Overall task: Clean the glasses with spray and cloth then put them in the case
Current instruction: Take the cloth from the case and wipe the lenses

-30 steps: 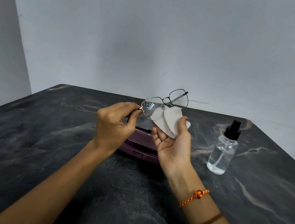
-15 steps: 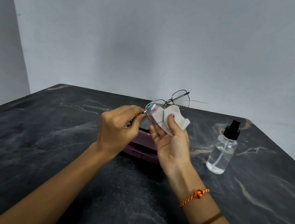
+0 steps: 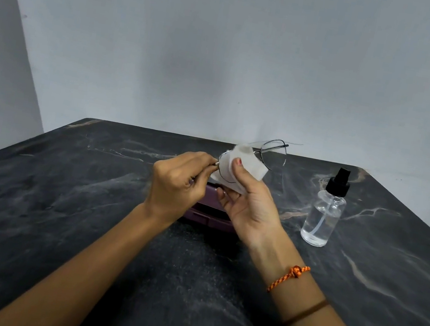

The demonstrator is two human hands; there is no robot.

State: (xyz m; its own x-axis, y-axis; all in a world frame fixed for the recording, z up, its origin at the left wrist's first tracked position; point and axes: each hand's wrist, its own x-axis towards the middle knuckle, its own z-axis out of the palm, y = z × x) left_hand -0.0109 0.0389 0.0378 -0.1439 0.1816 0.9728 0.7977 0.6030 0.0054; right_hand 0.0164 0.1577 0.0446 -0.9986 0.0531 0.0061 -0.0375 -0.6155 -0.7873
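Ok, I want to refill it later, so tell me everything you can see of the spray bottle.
The spray bottle is small, round and clear, plastic or glass by its look, with a black pump nozzle on top and a thin dip tube running down inside. It holds clear liquid, seemingly most of the way up. It stands upright on the dark marbled table, to the right of both hands, and nothing touches it.

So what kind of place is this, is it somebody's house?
Hard to say. It looks like a plain indoor corner set up for the job: a dark marble-look table against a bare grey wall, with only a spray bottle and a purple case on it. It could be a home.
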